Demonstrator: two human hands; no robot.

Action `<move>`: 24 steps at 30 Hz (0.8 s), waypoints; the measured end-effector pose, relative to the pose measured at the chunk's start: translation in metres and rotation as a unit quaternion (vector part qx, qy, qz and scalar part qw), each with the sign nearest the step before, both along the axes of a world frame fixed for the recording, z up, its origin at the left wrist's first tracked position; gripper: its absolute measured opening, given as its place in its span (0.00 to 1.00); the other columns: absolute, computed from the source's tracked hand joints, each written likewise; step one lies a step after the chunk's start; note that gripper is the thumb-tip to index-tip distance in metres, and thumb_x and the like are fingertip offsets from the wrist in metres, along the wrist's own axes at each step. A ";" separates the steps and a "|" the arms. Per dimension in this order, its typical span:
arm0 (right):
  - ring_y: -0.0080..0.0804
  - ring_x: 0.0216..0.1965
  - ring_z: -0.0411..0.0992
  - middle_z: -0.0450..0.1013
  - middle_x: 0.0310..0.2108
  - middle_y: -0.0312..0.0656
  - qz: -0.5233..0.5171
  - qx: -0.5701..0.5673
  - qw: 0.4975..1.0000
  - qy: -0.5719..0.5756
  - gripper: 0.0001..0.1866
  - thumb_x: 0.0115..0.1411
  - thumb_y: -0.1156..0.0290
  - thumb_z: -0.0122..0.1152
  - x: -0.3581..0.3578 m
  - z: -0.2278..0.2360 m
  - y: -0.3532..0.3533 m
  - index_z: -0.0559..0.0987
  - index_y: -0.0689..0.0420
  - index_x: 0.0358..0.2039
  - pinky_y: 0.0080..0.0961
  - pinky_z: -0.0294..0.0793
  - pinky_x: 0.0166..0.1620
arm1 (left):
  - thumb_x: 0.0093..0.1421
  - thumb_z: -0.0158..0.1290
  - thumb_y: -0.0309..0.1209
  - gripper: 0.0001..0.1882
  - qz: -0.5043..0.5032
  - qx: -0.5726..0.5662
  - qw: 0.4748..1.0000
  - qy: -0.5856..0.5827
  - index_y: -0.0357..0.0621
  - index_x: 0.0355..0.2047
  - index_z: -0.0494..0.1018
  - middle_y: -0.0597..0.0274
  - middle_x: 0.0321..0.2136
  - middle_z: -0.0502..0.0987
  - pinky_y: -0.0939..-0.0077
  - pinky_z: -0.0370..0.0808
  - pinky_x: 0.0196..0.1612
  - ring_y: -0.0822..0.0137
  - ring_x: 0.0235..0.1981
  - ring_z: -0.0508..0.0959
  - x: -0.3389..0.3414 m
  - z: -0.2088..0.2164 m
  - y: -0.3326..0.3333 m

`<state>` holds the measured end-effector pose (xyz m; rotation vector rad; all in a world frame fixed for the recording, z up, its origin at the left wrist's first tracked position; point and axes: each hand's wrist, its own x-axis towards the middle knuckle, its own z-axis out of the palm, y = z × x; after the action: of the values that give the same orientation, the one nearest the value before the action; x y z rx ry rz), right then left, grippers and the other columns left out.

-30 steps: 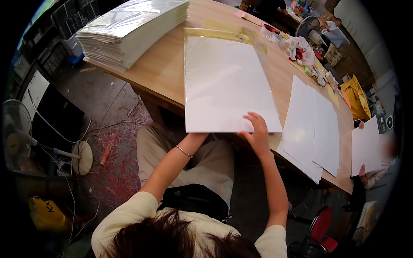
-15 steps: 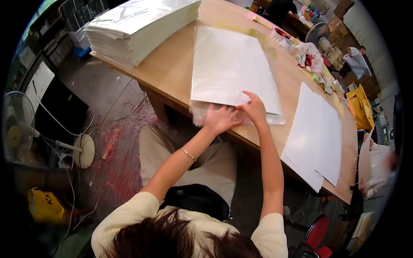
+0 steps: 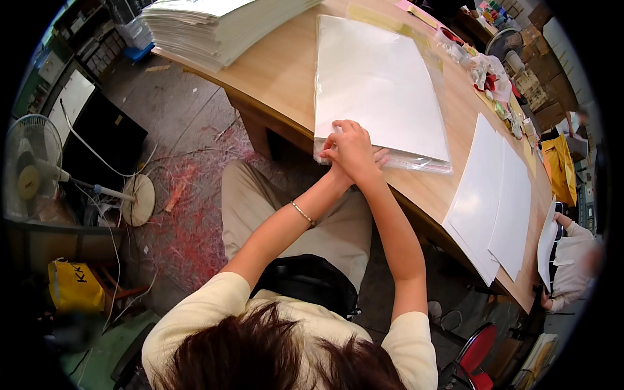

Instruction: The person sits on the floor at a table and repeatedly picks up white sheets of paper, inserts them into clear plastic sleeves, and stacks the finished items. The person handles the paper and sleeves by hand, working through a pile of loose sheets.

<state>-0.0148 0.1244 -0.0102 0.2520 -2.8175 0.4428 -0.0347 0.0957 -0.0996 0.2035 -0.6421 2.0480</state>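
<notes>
– As the two hands meet at its near edge, where does the flat white rectangular sheet (image 3: pixel 377 78) lie?

– On the light-brown wooden table (image 3: pixel 279 71), close to the side where the person sits, with a clear plastic sleeve (image 3: pixel 416 161) around it. The glossy plastic shows past the sheet's near and right edges

– And the bare right hand (image 3: pixel 351 146)?

– It crosses over the other one, its fingers bent and partly open above the near edge of the sheet. I can't tell whether the fingertips have hold of the plastic

– What about the bare left hand (image 3: pixel 381 157)?

– Mostly hidden beneath the right wrist. Its fingers come out to the right, by the sleeve's near edge, roughly straight. I can't tell whether they grip anything. A thin pale bracelet (image 3: pixel 302 213) circles that forearm

– What else is on the table?

– A thick stack of white flat packets (image 3: pixel 227 32) at the far left corner, and loose white overlapping sheets (image 3: pixel 478 195) to the right, well apart from the sleeve. Beyond them lies a crumpled heap of clear and red plastic (image 3: pixel 484 75)

– And farther off?

– A co-worker in a pale top (image 3: pixel 572 253) at the right, with a white sheet upright in front; a red-backed chair (image 3: pixel 476 351) at the lower right; and, far left, a round grey-caged standing fan (image 3: pixel 31 172) near red shreds (image 3: pixel 188 227) scattered on the floor
</notes>
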 end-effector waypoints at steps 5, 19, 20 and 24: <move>0.40 0.55 0.62 0.71 0.45 0.40 -0.023 0.153 0.988 0.011 0.07 0.40 0.65 0.67 0.007 0.013 -0.011 0.82 0.52 0.22 0.38 0.57 0.58 | 0.63 0.30 0.53 0.31 -0.098 0.005 0.962 -0.255 0.55 0.63 0.48 0.60 0.64 0.49 0.60 0.41 0.66 0.58 0.66 0.45 -0.001 0.010 0.001; 0.35 0.38 0.68 0.70 0.29 0.40 0.012 0.083 0.994 0.072 0.04 0.47 0.72 0.59 0.021 0.019 -0.013 0.76 0.54 0.26 0.32 0.67 0.43 | 0.64 0.29 0.48 0.31 -0.022 -0.198 0.975 -0.098 0.47 0.63 0.48 0.55 0.64 0.47 0.51 0.42 0.65 0.53 0.66 0.45 0.000 0.038 -0.014; 0.35 0.37 0.68 0.70 0.28 0.41 0.006 0.037 0.997 0.071 0.04 0.48 0.72 0.59 0.024 0.019 -0.009 0.75 0.54 0.26 0.31 0.67 0.41 | 0.64 0.28 0.48 0.31 -0.020 -0.201 0.974 -0.100 0.47 0.63 0.48 0.55 0.64 0.47 0.50 0.42 0.65 0.52 0.66 0.45 0.001 0.038 -0.012; 0.40 0.31 0.69 0.70 0.24 0.45 0.006 -0.134 0.990 0.038 0.03 0.53 0.72 0.57 0.042 0.024 0.004 0.73 0.56 0.28 0.33 0.67 0.37 | 0.64 0.28 0.47 0.31 -0.012 -0.225 0.966 -0.124 0.45 0.63 0.48 0.54 0.65 0.47 0.47 0.42 0.65 0.51 0.66 0.44 0.001 0.037 -0.009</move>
<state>0.0271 0.1280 0.0141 0.2241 -2.6462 0.7874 -0.0335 0.0867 -0.0626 -0.3279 -0.3079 2.1543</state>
